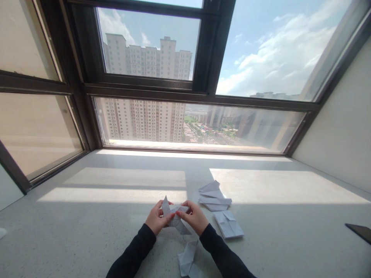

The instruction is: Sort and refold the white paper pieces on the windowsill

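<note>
- While both hands meet low in the middle of the view, the left hand and the right hand each pinch one side of a folded paper piece, with their fingers closed on it.
- That folded paper piece is white with pointed flaps. One tip stands up by the left thumb and another points down toward the person. It is held just above the surface, between the two hands.
- Dark sleeves cover both forearms up to the wrists.
- Just right of the right hand lies a flat folded packet, and beyond it a small pile of folded sheets, partly in sunlight.
- Nearer the person, between the forearms, lies another folded paper.
- A dark flat object sits at the far right edge, well apart from the hands.
- Behind the surface, a large window shows tall buildings and sky.
</note>
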`<state>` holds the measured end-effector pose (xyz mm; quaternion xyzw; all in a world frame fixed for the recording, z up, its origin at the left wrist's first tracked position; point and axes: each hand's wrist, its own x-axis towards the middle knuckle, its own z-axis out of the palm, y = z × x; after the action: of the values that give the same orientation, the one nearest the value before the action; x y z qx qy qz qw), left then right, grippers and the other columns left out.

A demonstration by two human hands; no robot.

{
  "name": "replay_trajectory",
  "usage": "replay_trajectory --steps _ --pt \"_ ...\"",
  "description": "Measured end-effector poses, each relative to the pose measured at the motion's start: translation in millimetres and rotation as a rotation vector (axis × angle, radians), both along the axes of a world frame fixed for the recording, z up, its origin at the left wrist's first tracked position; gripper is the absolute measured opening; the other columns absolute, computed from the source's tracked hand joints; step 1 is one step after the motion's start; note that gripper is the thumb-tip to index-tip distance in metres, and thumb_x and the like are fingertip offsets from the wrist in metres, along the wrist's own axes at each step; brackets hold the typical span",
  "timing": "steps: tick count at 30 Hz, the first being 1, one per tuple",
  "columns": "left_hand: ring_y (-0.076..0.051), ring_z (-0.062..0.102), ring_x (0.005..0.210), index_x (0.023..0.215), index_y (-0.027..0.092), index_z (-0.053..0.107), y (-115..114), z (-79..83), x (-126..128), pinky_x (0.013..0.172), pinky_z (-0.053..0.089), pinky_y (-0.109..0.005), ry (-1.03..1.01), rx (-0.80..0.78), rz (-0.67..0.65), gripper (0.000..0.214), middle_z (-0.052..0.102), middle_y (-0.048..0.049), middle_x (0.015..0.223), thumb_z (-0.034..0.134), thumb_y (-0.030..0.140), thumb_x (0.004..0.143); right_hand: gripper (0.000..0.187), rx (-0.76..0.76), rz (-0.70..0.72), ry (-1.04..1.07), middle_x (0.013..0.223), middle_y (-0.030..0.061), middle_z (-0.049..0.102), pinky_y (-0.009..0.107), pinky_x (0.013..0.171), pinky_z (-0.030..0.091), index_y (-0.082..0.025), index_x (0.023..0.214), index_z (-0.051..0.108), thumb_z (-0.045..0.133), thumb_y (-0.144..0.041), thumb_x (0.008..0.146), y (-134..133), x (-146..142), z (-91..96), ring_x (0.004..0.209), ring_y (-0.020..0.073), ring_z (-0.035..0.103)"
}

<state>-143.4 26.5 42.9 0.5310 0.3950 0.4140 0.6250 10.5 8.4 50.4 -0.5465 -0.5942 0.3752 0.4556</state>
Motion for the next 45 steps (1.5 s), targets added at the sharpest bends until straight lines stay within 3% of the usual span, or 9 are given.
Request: replay_trajectory --steps 4,9,13,17,19,25,32,39,45 --pt "-0.014 0.058 0.056 0.091 0.02 0.043 -3.0 1.7 4.1 0.049 0.046 -0.023 -0.088 -0.019 0.114 0.051 0.062 0.0012 0.067 0.068 0.042 0.052 0.058 -0.066 -0.045 0.212 0.059 -0.0065 0.052 0.022 0.04 0.04 -0.02 0.091 0.035 0.067 -0.044 0.049 -0.8 -8.8 -9.3 0.044 0.0103 0.051" --pt "-0.019 0.061 0.066 0.099 0.017 0.042 -3.4 3.0 4.3 0.062 0.048 -0.031 -0.237 -0.078 0.106 0.056 0.064 -0.005 0.077 0.065 0.046 0.056 0.042 -0.041 -0.065 0.184 0.045 -0.0093 0.047 0.02 0.034 0.036 -0.019 0.078 0.039 0.062 -0.046 0.056 1.3 2.0 0.7 0.038 0.011 0.05" --pt "-0.019 0.062 0.072 0.107 0.016 0.042 -3.3 5.2 2.0 0.067 0.047 -0.03 -0.29 -0.174 0.017 0.057 0.063 -0.0087 0.083 0.056 0.052 0.064 0.026 0.073 0.007 -0.038 0.052 -0.0038 0.053 0.022 0.043 0.04 -0.017 0.076 0.052 0.056 -0.04 0.066 1.8 16.4 25.2 0.045 0.0104 0.05" --pt "-0.02 0.062 0.072 0.112 0.016 0.042 -3.8 5.1 2.1 0.063 0.049 -0.029 -0.263 -0.291 -0.08 0.068 0.062 -0.0106 0.088 0.033 0.066 0.068 0.017 0.117 0.163 -0.545 0.065 -0.0001 0.062 0.028 0.06 0.04 -0.021 0.082 0.061 0.059 -0.024 0.065 -2.8 9.2 45.5 0.062 0.0157 0.055" --pt "-0.021 0.062 0.073 0.112 0.016 0.041 -5.2 4.0 3.4 0.062 0.05 -0.029 -0.241 -0.29 -0.107 0.068 0.062 -0.0111 0.089 0.035 0.066 0.067 0.022 0.13 0.175 -0.743 0.072 0.0007 0.064 0.031 0.067 0.037 -0.024 0.085 0.06 0.059 -0.018 0.064 -3.7 2.1 52.0 0.071 0.0183 0.056" --pt "-0.019 0.061 0.072 0.109 0.017 0.042 -10.4 -1.3 8.5 0.063 0.049 -0.028 -0.239 -0.168 -0.121 0.062 0.063 -0.0078 0.083 0.064 0.046 0.059 0.041 0.147 0.22 -0.901 0.074 0.0023 0.062 0.032 0.071 0.035 -0.02 0.102 0.048 0.06 -0.017 0.063 0.3 -7.2 56.4 0.073 0.0186 0.056" --pt "-0.017 0.059 0.069 0.101 0.018 0.045 -4.7 -7.6 6.8 0.066 0.046 -0.03 -0.241 -0.024 -0.119 0.049 0.061 -0.0039 0.077 0.062 0.043 0.062 0.056 0.257 0.06 -0.664 0.095 0.0071 0.056 0.032 0.072 0.039 -0.019 0.107 0.046 0.066 -0.021 0.055 0.8 -2.2 45.9 0.085 0.0198 0.051" --pt "-0.019 0.054 0.082 0.083 0.016 0.056 -3.5 4.7 0.0 0.074 0.042 -0.03 0.103 0.503 -0.033 0.024 0.06 -0.0061 0.084 0.053 0.036 0.072 0.012 0.135 0.065 -0.475 0.06 0.0007 0.063 0.023 0.055 0.041 -0.018 0.068 0.061 0.056 -0.028 0.068 -2.1 2.2 34.6 0.057 0.0134 0.055" --pt "-0.014 0.055 0.066 0.07 0.017 0.058 -6.6 -1.8 1.3 0.063 0.044 -0.023 0.408 0.496 0.0 0.007 0.06 -0.0001 0.066 0.053 0.021 0.066 0.01 0.078 0.005 -0.706 0.058 0.0019 0.063 0.021 0.052 0.038 -0.017 0.062 0.062 0.055 -0.023 0.067 -4.8 0.5 9.6 0.055 0.0139 0.056"
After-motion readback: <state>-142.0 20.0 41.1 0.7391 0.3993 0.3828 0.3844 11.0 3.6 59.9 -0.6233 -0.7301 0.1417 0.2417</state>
